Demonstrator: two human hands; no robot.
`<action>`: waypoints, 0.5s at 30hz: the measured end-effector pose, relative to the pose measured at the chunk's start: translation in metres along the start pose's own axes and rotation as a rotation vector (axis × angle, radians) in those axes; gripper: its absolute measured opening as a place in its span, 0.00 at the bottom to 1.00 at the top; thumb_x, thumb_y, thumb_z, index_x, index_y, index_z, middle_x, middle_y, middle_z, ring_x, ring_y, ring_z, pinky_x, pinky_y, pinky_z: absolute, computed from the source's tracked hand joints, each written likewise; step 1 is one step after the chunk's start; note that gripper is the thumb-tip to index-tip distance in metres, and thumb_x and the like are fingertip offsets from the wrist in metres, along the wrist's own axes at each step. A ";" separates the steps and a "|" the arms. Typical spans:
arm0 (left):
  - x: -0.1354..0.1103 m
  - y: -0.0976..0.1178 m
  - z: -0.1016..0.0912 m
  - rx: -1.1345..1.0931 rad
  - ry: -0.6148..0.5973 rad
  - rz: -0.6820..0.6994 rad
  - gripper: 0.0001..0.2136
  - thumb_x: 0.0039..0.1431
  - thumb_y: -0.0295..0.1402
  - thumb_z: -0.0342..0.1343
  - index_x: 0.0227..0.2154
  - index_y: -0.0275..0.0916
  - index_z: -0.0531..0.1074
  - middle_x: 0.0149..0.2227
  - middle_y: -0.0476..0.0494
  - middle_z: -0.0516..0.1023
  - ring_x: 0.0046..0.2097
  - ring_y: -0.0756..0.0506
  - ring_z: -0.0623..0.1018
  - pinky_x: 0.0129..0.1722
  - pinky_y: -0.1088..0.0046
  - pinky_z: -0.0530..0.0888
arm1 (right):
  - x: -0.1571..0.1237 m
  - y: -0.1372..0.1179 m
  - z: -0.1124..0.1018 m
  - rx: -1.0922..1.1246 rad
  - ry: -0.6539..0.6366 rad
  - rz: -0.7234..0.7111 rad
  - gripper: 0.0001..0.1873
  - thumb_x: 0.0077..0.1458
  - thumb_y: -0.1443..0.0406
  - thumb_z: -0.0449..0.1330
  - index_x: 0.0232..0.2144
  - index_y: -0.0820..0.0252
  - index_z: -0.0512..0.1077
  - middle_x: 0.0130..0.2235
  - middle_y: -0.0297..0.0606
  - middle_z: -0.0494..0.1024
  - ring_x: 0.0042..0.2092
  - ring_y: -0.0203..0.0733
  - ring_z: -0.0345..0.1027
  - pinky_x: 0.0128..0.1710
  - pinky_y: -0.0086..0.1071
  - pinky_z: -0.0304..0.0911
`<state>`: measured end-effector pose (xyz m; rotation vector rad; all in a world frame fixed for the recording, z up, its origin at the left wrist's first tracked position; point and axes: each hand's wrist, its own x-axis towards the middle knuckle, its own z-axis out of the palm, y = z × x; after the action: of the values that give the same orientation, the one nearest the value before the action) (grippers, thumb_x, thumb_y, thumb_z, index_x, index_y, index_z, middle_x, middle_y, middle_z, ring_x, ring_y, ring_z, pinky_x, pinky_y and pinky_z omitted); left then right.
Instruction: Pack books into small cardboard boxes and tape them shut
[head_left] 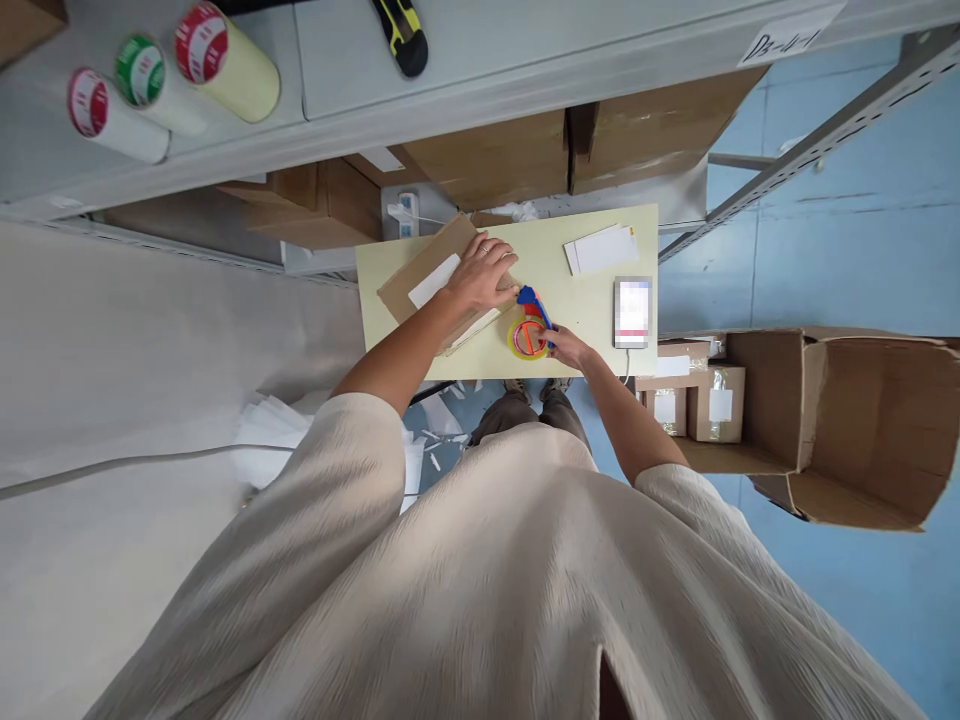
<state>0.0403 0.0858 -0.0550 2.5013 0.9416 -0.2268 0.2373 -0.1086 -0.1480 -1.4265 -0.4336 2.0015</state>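
Pale table (587, 300) first, spreading under both hands. On it, to the left of the right-hand grip and a little beyond it, lies the carton (439, 256), set askew; its long axis looks to slant from near-left to far-right, though the forearm hides part of it. Left hand (484, 270) is clearly the nearer of the two: palm down on the carton's right end, fingers somewhat apart, resting rather than clenched; whether the thumb hooks the edge I can't tell. Tape dispenser (534, 311) sits in the right hand (568, 345), fingers closed round its blue frame. Its length runs away from the grip and leans left, so the blue head is at the far end, just beside the left fingertips and the carton's right edge; contact there can't be made out. White cards (602, 248) lie beyond the grip, to the right; phone (633, 312) right of it. Smallest, the white label (433, 282) on the carton, left of the grip, past the left hand.
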 end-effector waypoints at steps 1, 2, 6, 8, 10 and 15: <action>0.003 0.002 0.001 -0.003 0.020 -0.021 0.37 0.64 0.47 0.68 0.75 0.43 0.76 0.77 0.30 0.75 0.79 0.20 0.66 0.85 0.31 0.49 | 0.002 -0.002 -0.001 0.035 -0.014 0.004 0.32 0.41 0.51 0.81 0.45 0.52 0.75 0.38 0.36 0.83 0.40 0.44 0.75 0.38 0.33 0.70; 0.005 0.002 0.002 -0.004 0.040 -0.043 0.37 0.65 0.47 0.67 0.76 0.43 0.75 0.77 0.30 0.75 0.79 0.21 0.66 0.85 0.31 0.49 | 0.004 -0.005 -0.003 0.057 -0.016 0.006 0.32 0.40 0.52 0.81 0.45 0.53 0.76 0.39 0.36 0.83 0.41 0.44 0.76 0.39 0.34 0.70; 0.012 0.000 0.003 -0.007 0.126 -0.184 0.41 0.64 0.46 0.67 0.79 0.44 0.71 0.76 0.32 0.75 0.80 0.22 0.63 0.85 0.32 0.46 | 0.009 -0.011 -0.009 -0.031 0.035 -0.003 0.29 0.39 0.54 0.77 0.44 0.54 0.77 0.38 0.36 0.83 0.42 0.44 0.74 0.39 0.34 0.67; 0.012 -0.004 0.003 -0.003 0.173 -0.283 0.43 0.63 0.44 0.67 0.81 0.45 0.68 0.78 0.33 0.74 0.83 0.22 0.60 0.85 0.32 0.46 | 0.008 -0.012 -0.012 -0.109 0.048 -0.012 0.28 0.38 0.54 0.75 0.43 0.55 0.79 0.38 0.36 0.83 0.42 0.45 0.72 0.37 0.34 0.64; 0.012 -0.009 0.003 0.009 0.193 -0.354 0.42 0.65 0.43 0.67 0.82 0.45 0.67 0.80 0.34 0.71 0.86 0.25 0.54 0.84 0.32 0.45 | 0.007 -0.009 -0.015 -0.159 0.055 -0.010 0.27 0.38 0.54 0.74 0.43 0.55 0.80 0.39 0.36 0.83 0.42 0.45 0.71 0.37 0.34 0.63; 0.011 -0.031 0.003 0.007 0.209 -0.405 0.34 0.72 0.45 0.63 0.78 0.42 0.73 0.82 0.33 0.69 0.88 0.31 0.42 0.81 0.32 0.42 | -0.005 0.001 -0.025 -0.172 -0.017 0.022 0.26 0.38 0.56 0.74 0.43 0.54 0.81 0.38 0.35 0.82 0.41 0.45 0.70 0.37 0.34 0.63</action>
<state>0.0281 0.1113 -0.0719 2.3498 1.5328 -0.0936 0.2614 -0.1145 -0.1540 -1.5248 -0.6125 2.0358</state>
